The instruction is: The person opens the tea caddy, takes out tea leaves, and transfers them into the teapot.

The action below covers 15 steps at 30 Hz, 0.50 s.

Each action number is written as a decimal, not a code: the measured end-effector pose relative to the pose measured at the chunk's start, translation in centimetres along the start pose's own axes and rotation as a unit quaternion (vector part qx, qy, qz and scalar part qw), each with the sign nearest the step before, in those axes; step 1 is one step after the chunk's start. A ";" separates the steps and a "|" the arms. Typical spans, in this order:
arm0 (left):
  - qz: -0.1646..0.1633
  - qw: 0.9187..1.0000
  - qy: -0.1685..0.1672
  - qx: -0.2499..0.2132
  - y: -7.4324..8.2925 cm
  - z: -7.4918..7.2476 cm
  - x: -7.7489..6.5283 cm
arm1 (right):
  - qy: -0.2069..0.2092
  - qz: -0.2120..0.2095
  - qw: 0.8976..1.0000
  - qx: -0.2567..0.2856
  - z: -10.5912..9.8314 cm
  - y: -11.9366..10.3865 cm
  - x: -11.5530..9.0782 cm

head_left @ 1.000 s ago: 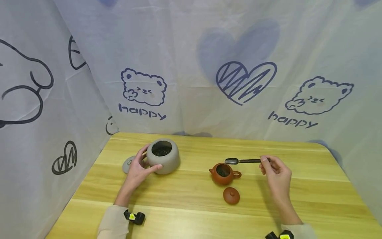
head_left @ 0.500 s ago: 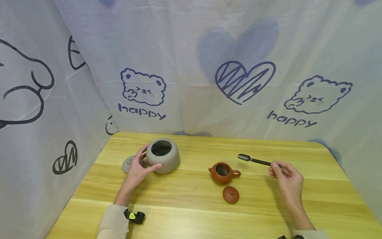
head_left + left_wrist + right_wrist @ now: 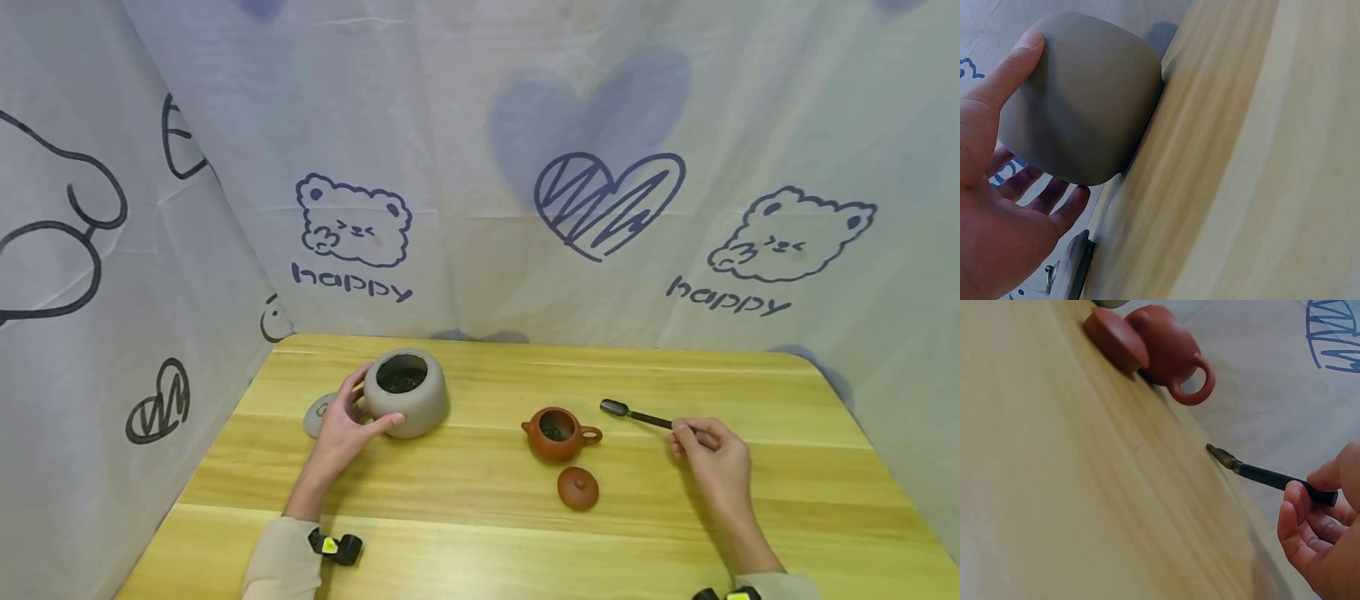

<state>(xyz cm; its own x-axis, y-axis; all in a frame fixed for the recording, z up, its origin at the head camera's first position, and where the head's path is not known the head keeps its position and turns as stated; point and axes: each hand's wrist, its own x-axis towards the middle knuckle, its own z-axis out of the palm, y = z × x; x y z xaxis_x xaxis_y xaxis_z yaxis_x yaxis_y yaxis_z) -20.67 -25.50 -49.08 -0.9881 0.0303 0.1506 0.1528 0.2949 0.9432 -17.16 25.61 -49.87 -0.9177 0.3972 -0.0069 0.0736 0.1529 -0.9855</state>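
Observation:
On the left, the left hand (image 3: 347, 429) grips a round grey tea jar (image 3: 420, 410), its thumb on the near side and fingers round the left. Dark loose tea leaves (image 3: 402, 381) show inside the jar's mouth. The right hand (image 3: 716, 467) pinches the dark handle of a small tea scoop (image 3: 1272, 477) between thumb and fingers, the scoop's head pointing left. Left of the scoop stands a reddish-brown clay teapot (image 3: 551, 448), uncovered, with dark leaves in it and its handle toward the right hand. The teapot lid (image 3: 577, 488) lies just in front of it, knob up.
A flat grey jar lid (image 3: 317, 417) lies on the wooden table (image 3: 450, 533) left of the jar, partly behind the left hand. A printed cloth (image 3: 480, 167) hangs along the back and the left side of the table.
The right hand has moved right, taking the scoop from above the teapot's back edge to the right of the teapot, then slightly lower. The left hand stays on the jar.

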 end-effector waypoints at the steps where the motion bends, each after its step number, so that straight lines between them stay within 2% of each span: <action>1: 0.000 1.000 0.000 -0.001 0.0 0.0 0.0 | -0.002 0.000 1.000 -0.005 -0.1 0.1 0.0; 7: 0.005 1.000 -0.002 -0.005 0.0 0.1 0.1 | -0.028 -0.030 0.995 -0.096 -0.8 0.7 -0.1; 11: 0.005 1.000 0.001 0.001 0.0 0.1 0.1 | -0.052 -0.062 0.984 -0.160 -1.1 0.8 -0.3; 15: 0.003 1.000 0.003 0.007 -0.1 0.0 0.0 | -0.057 -0.102 0.967 -0.227 -1.3 0.7 -0.6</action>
<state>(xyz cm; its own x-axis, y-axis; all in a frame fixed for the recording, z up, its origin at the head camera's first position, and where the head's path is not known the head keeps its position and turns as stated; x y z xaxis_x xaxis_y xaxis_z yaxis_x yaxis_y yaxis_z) -20.73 -25.50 -49.21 -0.9872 0.0268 0.1574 0.1579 0.3077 0.9383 -16.04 26.61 -50.38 -0.9663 0.2191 0.1352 0.0271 0.6088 -0.7929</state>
